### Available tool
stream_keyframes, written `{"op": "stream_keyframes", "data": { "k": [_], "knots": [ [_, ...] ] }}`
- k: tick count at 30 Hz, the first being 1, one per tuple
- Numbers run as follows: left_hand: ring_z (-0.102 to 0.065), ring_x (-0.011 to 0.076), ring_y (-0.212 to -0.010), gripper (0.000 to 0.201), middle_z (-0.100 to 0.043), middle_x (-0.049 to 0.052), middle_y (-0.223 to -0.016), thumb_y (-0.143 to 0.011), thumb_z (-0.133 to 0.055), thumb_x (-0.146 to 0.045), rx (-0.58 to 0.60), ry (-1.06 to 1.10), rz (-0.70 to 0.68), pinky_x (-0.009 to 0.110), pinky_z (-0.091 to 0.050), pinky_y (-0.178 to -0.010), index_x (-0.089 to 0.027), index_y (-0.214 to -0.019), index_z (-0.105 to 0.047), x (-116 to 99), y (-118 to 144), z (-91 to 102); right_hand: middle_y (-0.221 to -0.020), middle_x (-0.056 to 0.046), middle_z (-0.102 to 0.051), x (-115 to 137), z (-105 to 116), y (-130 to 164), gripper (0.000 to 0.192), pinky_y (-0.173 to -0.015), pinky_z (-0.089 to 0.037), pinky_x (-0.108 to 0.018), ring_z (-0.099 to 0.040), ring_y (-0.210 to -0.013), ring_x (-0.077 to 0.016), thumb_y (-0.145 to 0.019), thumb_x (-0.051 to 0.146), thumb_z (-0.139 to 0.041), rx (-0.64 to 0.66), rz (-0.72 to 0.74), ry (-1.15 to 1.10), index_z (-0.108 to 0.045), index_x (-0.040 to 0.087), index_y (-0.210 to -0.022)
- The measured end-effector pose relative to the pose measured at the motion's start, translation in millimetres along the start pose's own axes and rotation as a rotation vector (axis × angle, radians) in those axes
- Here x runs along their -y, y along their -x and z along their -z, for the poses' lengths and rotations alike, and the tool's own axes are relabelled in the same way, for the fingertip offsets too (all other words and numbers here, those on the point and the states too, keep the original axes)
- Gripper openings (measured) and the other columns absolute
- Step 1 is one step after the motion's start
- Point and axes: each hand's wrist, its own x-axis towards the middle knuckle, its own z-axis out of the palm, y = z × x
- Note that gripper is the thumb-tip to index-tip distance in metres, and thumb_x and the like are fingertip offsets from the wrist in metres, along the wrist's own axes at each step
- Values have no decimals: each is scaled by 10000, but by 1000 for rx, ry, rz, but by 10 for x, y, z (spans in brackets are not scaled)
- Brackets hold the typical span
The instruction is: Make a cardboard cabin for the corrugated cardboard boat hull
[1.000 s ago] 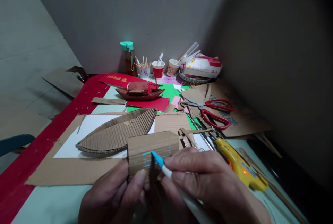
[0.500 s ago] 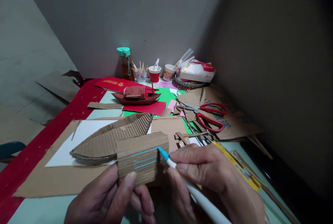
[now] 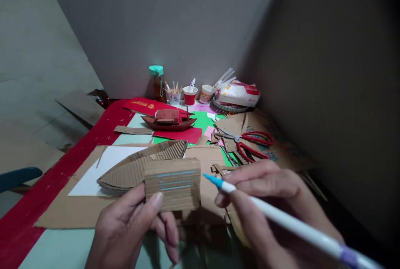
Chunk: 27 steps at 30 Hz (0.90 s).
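Note:
A bent piece of cardboard (image 3: 175,200) with a blue-lined rectangle drawn on it is pinched at its lower left by my left hand (image 3: 134,219), thumb in front. My right hand (image 3: 268,202) grips a white marker (image 3: 290,221) with a blue tip. That tip points left, just off the cardboard's right edge, not touching it. Behind the piece lies a corrugated cardboard boat hull (image 3: 128,173), partly covered by it, on white paper (image 3: 84,179). Farther back stands a small reddish-brown model boat (image 3: 168,121) with a mast.
Red-handled scissors (image 3: 254,137) lie at the right among cardboard scraps. Along the wall stand a bottle with a teal lid (image 3: 157,83), a cup of toothpicks (image 3: 174,96), a red cup (image 3: 190,96), a cup of clear sticks (image 3: 206,94) and a tissue pack (image 3: 239,95).
The marker tip has left the cardboard and moved right with my right hand. A blue line now closes the right end of the drawn rectangle. The view has shifted slightly.

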Motion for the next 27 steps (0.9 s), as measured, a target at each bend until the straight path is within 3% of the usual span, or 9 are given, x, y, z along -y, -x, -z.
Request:
{"op": "stream_keyframes", "data": {
  "k": [4,6,8,11,14,16,19,23,27],
  "knots": [
    [-627,136,-403,331,-687,-1,-530,-889,-663,-455,145,144,-3,213,-513,-427,-192,-694,-617,-32,-47,75,-977,-15,-663,-55,68,-169,170,-653,-590,-236,-696,-764,-132,-930,99,-609,-105,-79,-203,-670,250,-979],
    [-629,126,-400,325,-693,6,-537,-926,-626,-435,208,156,-29,196,-501,-426,-182,-721,-625,-55,-72,99,-1034,-15,-667,-116,103,-229,174,-634,-574,-214,-710,-748,-115,-968,132,-566,-72,-119,-166,-690,251,-993],
    [-639,126,-409,307,-703,10,-547,-925,-633,-428,242,132,-45,195,-502,-441,-180,-744,-630,-87,-96,109,-967,0,-683,-164,143,-273,199,-634,-550,-191,-709,-734,-99,-997,156,-525,19,-115,-69,-700,250,-989],
    [-615,107,-409,344,-687,8,-533,-887,-671,-452,220,-1,-106,186,-475,-454,-175,-694,-608,-133,-122,106,-939,11,-698,-176,195,-321,160,-714,-529,-183,-700,-782,-98,-990,196,-563,221,-72,76,-679,251,-1086],
    [-506,73,-381,390,-590,-19,-460,-882,-640,-443,161,-209,-187,171,-384,-412,-176,-610,-558,-153,-130,94,-1071,-16,-715,-148,210,-348,232,-778,-521,-200,-693,-883,-122,-973,214,-588,442,-43,142,-652,247,-1194],
    [-458,70,-384,398,-547,-25,-447,-888,-592,-438,156,-306,-208,180,-349,-400,-182,-589,-537,-152,-129,87,-1025,-17,-725,-138,193,-356,238,-757,-528,-209,-689,-834,-124,-970,208,-577,501,-69,128,-664,240,-1190],
    [-438,71,-384,394,-541,-20,-459,-882,-553,-449,148,-343,-171,193,-336,-398,-191,-587,-510,-139,-140,96,-875,-6,-710,-161,134,-388,195,-660,-519,-215,-657,-679,-114,-962,231,-579,491,-172,84,-701,218,-1114],
    [-390,68,-372,251,-526,-70,-464,-918,-553,-440,118,-281,-175,174,-311,-385,-200,-845,-559,-139,-201,179,-855,-22,-695,-257,13,-539,182,-617,-493,-213,-652,-712,-127,-948,309,-625,594,-328,-75,-710,186,-1053],
    [-410,83,-410,157,-523,-98,-540,-950,-573,-394,56,-250,-302,167,-324,-374,-258,-1016,-529,-230,-296,289,-713,-5,-670,-388,-163,-786,231,-522,-428,-217,-568,-592,-116,-940,370,-624,723,-314,-176,-702,163,-1006]
  ]
}}
